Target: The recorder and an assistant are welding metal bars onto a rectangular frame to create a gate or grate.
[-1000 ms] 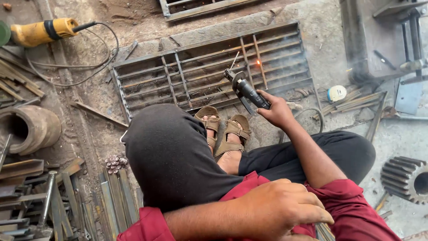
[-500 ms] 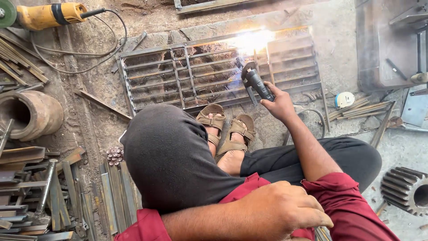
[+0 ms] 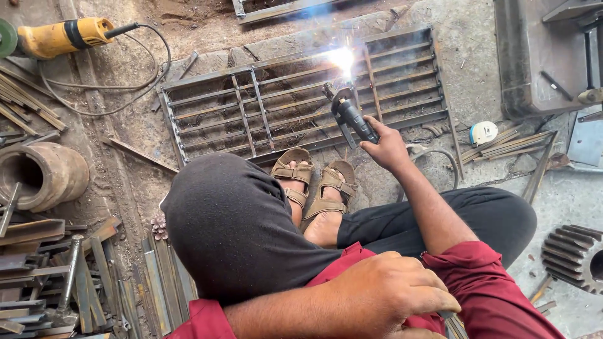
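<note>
steel grille (image 3: pixel 207 110) flat on the floor ahead of my sandals, most bars set | my right hand (image 3: pixel 387 147) closed round the electrode holder (image 3: pixel 353 117), arc (image 3: pixel 342 59) burning at a top-row joint (others likely left) | my left hand (image 3: pixel 383 295) resting loosely curled on my knee, empty

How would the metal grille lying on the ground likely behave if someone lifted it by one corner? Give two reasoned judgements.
The metal grille would probably stay stiff, since its bars run between a solid outer frame. It likely feels heavy and awkward from one corner, being wide and all metal. Near the bright arc by the right hand's tool it is probably hot.
</note>
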